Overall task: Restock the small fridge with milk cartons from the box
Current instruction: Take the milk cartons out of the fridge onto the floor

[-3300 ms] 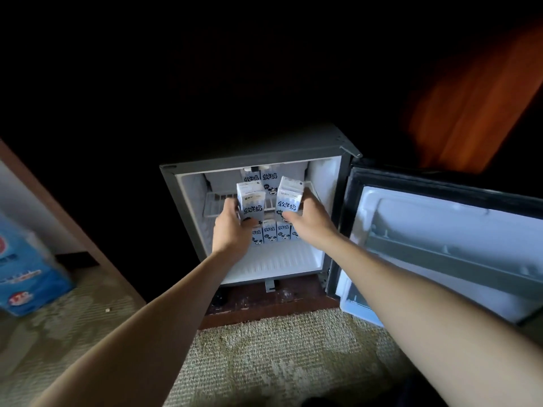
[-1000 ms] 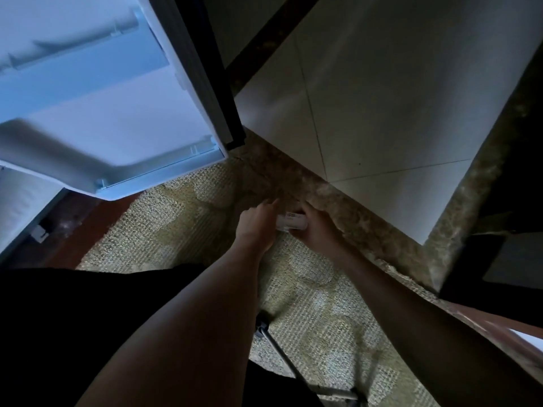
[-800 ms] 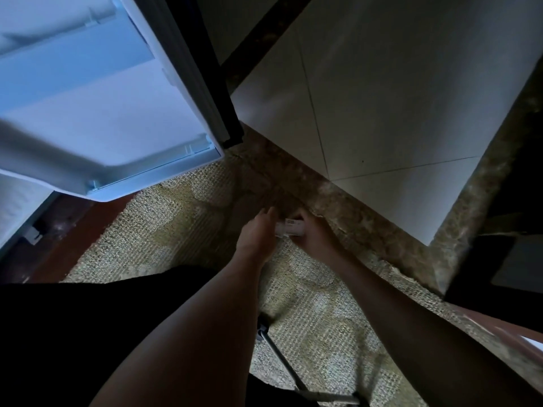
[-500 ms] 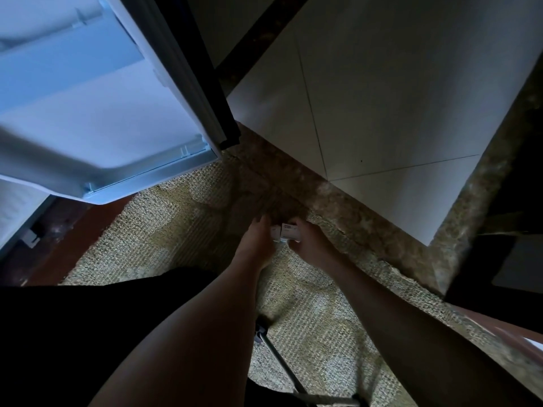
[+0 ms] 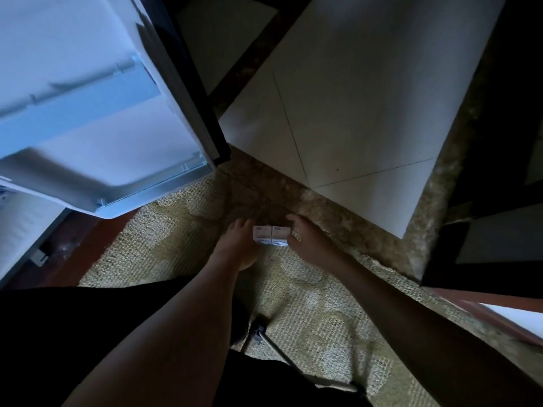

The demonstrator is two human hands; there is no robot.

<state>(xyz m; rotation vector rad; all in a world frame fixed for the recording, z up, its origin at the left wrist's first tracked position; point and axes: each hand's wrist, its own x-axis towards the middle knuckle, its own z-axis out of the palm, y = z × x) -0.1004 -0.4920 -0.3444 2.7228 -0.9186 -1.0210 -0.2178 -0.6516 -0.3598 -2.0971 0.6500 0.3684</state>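
Observation:
Two small white milk cartons stand side by side low over the dim carpet. My left hand (image 5: 236, 245) grips the left carton (image 5: 262, 235) from its left side. My right hand (image 5: 308, 240) grips the right carton (image 5: 280, 235) from its right side, fingers curled over the far edge. The cartons touch each other between my hands. The fridge's open door (image 5: 97, 118) fills the upper left, its white inner face toward me. The fridge interior and the box are out of view.
A patterned beige carpet (image 5: 308, 318) covers the floor under my hands. White floor tiles (image 5: 367, 98) with a mottled stone border lie beyond. Dark furniture (image 5: 499, 171) stands at the right. A thin metal leg (image 5: 282, 356) crosses the carpet near me.
I turned from the fridge shelf to the floor at the right. Over the last second both hands closed on two cartons, which now show side by side, slightly raised.

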